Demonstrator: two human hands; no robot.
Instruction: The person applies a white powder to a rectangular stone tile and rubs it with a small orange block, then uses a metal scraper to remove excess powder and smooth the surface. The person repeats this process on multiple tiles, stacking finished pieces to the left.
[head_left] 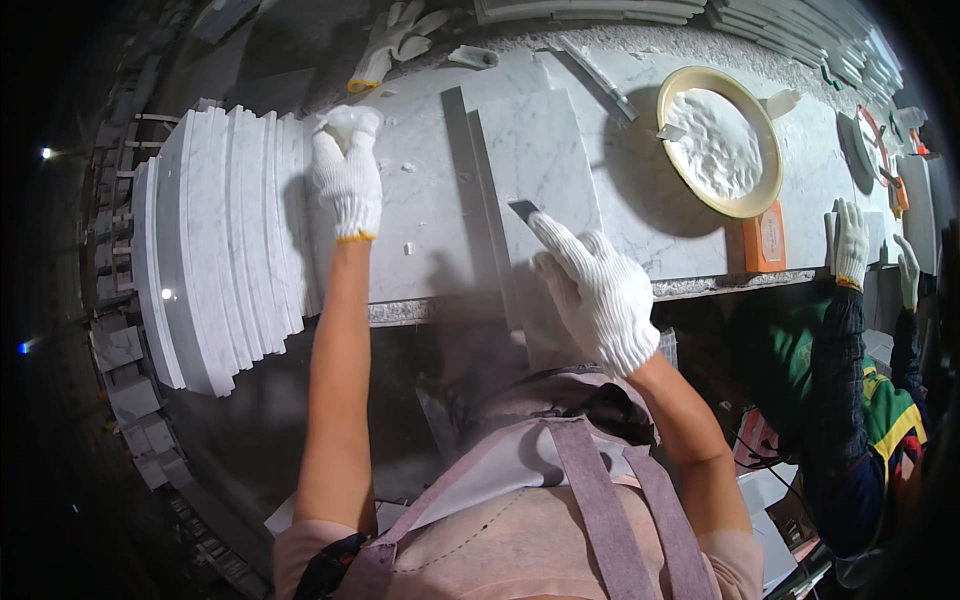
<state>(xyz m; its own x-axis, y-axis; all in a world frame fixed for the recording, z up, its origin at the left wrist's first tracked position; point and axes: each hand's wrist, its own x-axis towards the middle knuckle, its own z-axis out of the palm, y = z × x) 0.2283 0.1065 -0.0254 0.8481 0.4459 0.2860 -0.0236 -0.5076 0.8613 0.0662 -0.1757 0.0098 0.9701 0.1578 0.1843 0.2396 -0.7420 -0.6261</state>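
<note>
My left hand [347,178], in a white knit glove with a yellow cuff, is closed at the far left of the marble table [425,220]. A pale, shiny bit shows among its fingers, too unclear to name. My right hand [600,295], gloved in white, pinches a small flat metal blade [523,210] between its fingers. That blade is over a long white marble strip [535,140] whose near end reaches past the table's front edge toward my body. Beside the strip's left edge runs another narrow marble piece [490,185].
Left of the table stands a stack of marble slabs [215,240]. A cream bowl of white paste [715,145] and an orange box [765,240] sit to the right. A spare glove [395,45] and a clear tube [600,80] lie at the back. A co-worker's gloved hand [851,240] is at right.
</note>
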